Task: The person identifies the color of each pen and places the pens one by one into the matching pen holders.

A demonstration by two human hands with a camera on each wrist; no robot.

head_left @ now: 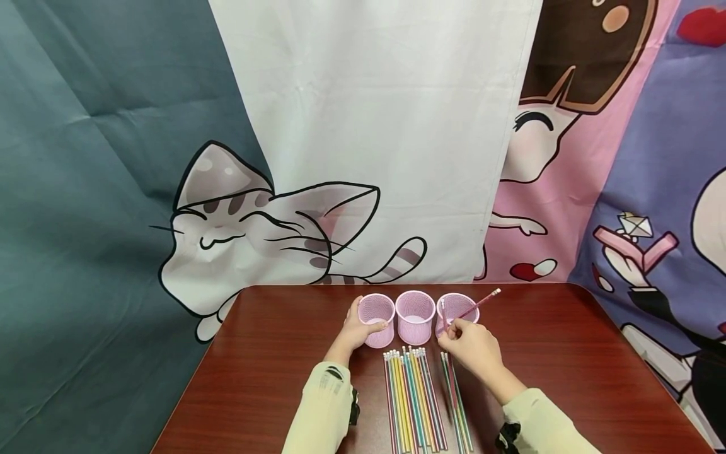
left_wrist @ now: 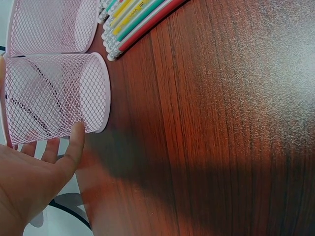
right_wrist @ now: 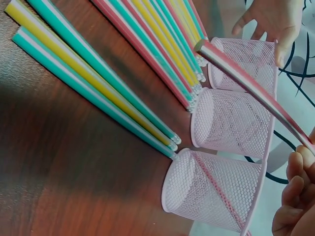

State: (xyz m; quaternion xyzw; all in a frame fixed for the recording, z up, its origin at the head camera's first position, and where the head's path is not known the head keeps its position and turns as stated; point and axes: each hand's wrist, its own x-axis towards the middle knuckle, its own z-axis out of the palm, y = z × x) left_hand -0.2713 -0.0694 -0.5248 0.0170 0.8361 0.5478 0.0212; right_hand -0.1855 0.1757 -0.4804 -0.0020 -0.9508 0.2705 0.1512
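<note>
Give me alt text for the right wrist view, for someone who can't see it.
A right hand holds a red striped pencil near three pink mesh cups; the nearest cup contains another pencil. A left hand touches the farthest cup, and green, yellow and red striped pencils lie on the table.
</note>
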